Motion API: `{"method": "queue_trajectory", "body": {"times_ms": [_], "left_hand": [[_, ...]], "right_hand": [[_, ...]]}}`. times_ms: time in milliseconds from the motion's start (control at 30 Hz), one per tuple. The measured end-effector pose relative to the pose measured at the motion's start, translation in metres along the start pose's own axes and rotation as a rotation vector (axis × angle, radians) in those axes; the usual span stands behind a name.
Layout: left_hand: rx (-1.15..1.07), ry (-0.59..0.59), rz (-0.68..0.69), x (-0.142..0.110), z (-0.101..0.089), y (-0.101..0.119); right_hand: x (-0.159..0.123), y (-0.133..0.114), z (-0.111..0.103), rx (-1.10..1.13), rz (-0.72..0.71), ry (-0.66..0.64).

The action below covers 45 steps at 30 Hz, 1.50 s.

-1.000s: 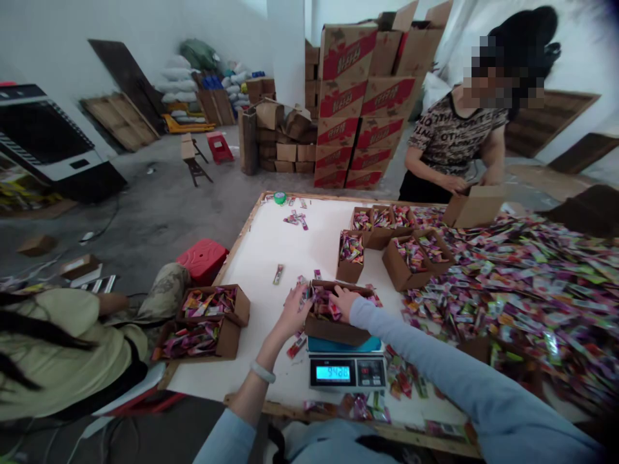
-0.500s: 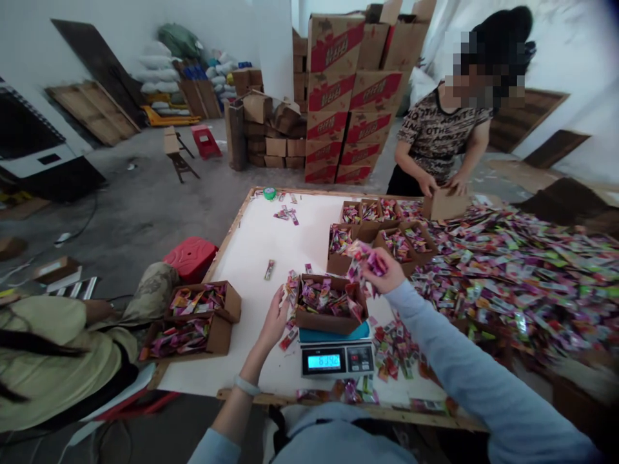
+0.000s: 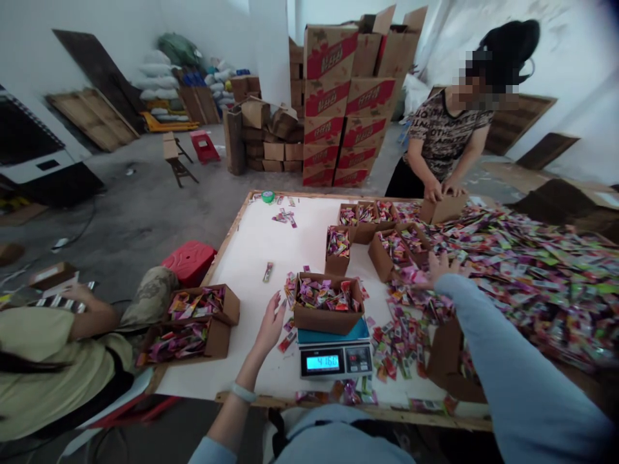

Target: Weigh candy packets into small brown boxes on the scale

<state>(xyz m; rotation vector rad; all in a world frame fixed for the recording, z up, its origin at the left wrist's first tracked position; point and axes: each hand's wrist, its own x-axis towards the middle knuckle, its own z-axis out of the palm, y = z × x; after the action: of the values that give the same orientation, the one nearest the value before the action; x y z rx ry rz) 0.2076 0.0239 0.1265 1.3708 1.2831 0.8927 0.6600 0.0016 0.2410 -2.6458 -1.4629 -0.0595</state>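
A cardboard box [image 3: 329,318] filled with small colourful sachets rests on the digital scale [image 3: 347,362], whose blue display is lit. My left hand [image 3: 271,325] is just left of this box, fingers apart and holding nothing. Over the near edge of the big sachet heap [image 3: 522,277] is my right hand [image 3: 442,267], its fingers spread. Pink sachets [image 3: 412,276] lie beside its fingertips; I see none gripped. Loose sachets [image 3: 399,341] are scattered right of the scale, and a few more lie between my left hand and the box.
Filled boxes [image 3: 337,263] stand behind the scale, and two more [image 3: 220,338] at the table's left edge. An open box [image 3: 442,361] sits by my right forearm. A co-worker [image 3: 447,142] handles a carton [image 3: 442,209] across the table; another person [image 3: 62,348] sits at left.
My right hand has moved from above the box on the scale to the heap at right, letting go of its sachets. The scale's reading dropped. My left hand drew slightly away from the box.
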Motion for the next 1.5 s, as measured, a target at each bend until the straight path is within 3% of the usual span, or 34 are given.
{"method": "queue_trajectory", "body": {"times_ms": [133,300,400,500,567,700,867,1000,1100,1167,1267,1400,1500], "left_hand": [[0.013,-0.001,-0.004,-0.001,-0.002,0.003],[0.000,0.007,0.013,0.005,0.004,0.005],[0.008,-0.043,0.059,0.011,0.014,0.010],[0.012,-0.079,0.123,0.014,0.023,0.017],[-0.002,-0.079,0.148,0.014,0.027,0.020],[-0.012,-0.073,0.140,0.011,0.030,0.019],[-0.060,-0.063,0.101,0.010,0.030,0.017],[-0.062,-0.069,0.093,0.010,0.030,0.016],[-0.054,-0.073,0.095,0.010,0.029,0.015],[-0.046,-0.069,0.088,0.010,0.029,0.013],[-0.038,-0.068,0.085,0.010,0.027,0.011],[-0.017,-0.068,0.105,0.012,0.023,0.012],[-0.006,-0.050,0.111,0.014,0.021,0.012]], "right_hand": [[-0.013,-0.039,0.005,0.208,-0.323,-0.029],[-0.045,-0.127,0.014,0.490,-0.608,-0.320],[-0.063,-0.165,0.034,0.291,-0.795,-0.479],[-0.074,-0.182,0.059,0.074,-0.881,-0.502],[-0.076,-0.184,0.072,0.066,-0.919,-0.495],[-0.071,-0.180,0.076,0.139,-0.982,-0.501],[-0.058,-0.157,0.054,0.377,-0.998,-0.451],[-0.048,-0.136,0.038,0.664,-0.918,-0.324],[-0.048,-0.129,0.023,0.754,-0.881,-0.311],[-0.048,-0.126,0.007,0.832,-0.790,-0.266],[-0.040,-0.108,-0.025,0.953,-0.516,-0.125],[-0.017,-0.056,-0.063,1.033,-0.269,0.123],[-0.004,-0.016,-0.074,1.028,-0.134,0.208]]}}
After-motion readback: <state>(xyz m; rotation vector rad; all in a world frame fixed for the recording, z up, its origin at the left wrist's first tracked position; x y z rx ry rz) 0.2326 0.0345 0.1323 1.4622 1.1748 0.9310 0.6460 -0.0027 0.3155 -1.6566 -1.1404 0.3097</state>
